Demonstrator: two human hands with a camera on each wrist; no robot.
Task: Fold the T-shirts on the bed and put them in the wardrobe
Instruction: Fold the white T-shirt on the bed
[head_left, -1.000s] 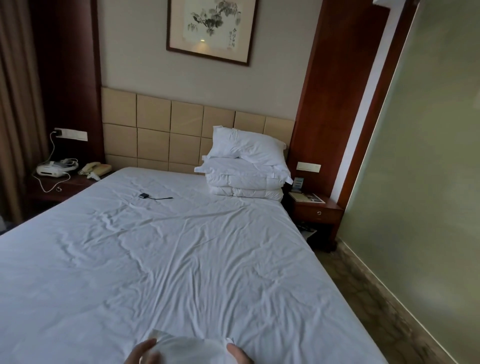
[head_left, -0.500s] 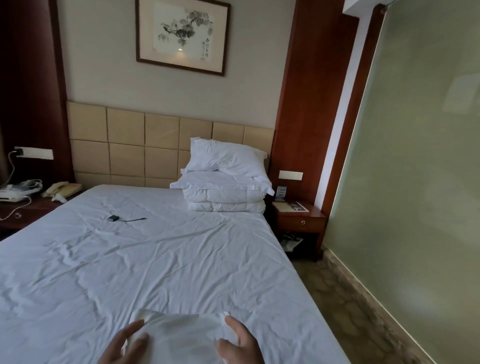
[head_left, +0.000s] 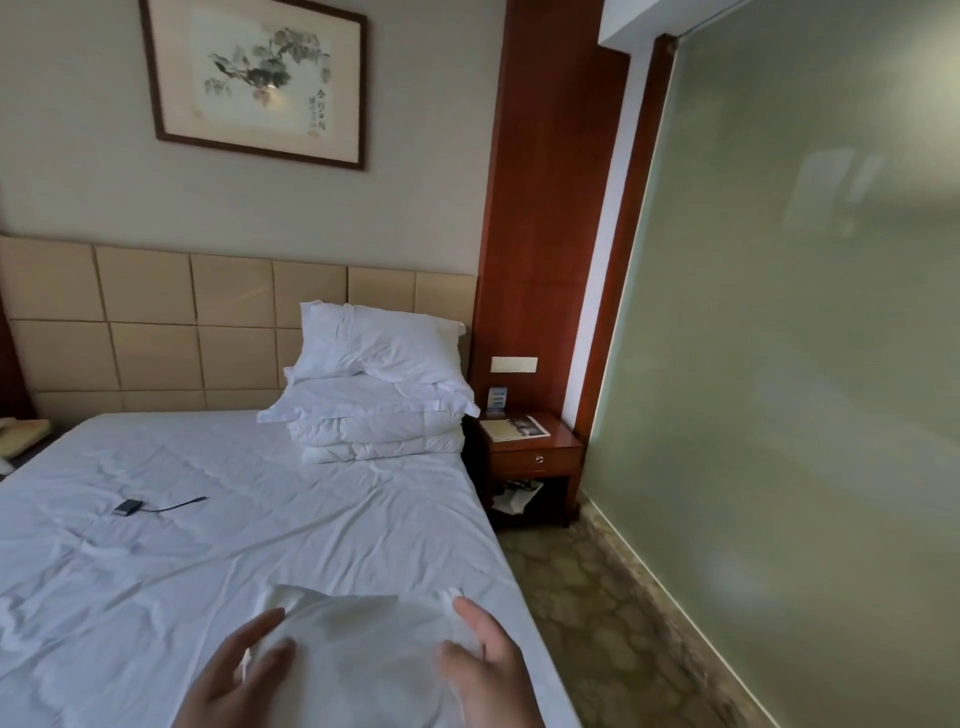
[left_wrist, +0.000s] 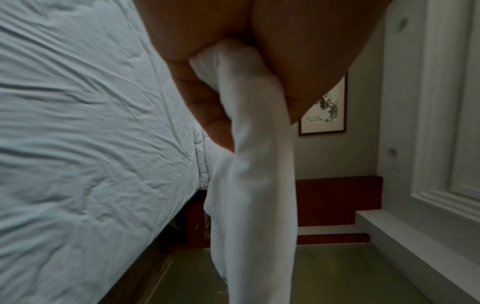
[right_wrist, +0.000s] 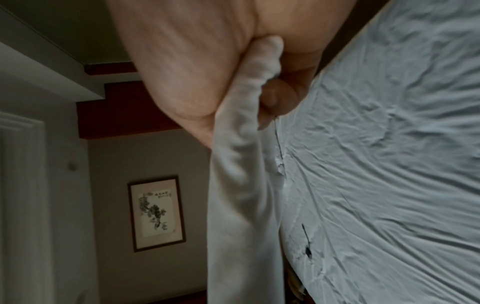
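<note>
Since a second ago, both hands have risen higher into the head view, carrying the folded white T-shirt (head_left: 358, 649) above the near end of the bed (head_left: 234, 545). Plain and softly creased, it is pinched at its side edges by the left hand (head_left: 234, 675) and right hand (head_left: 493, 660).

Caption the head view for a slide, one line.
Both hands, left hand and right hand, grip a folded white T-shirt above the bed near its foot.
</note>
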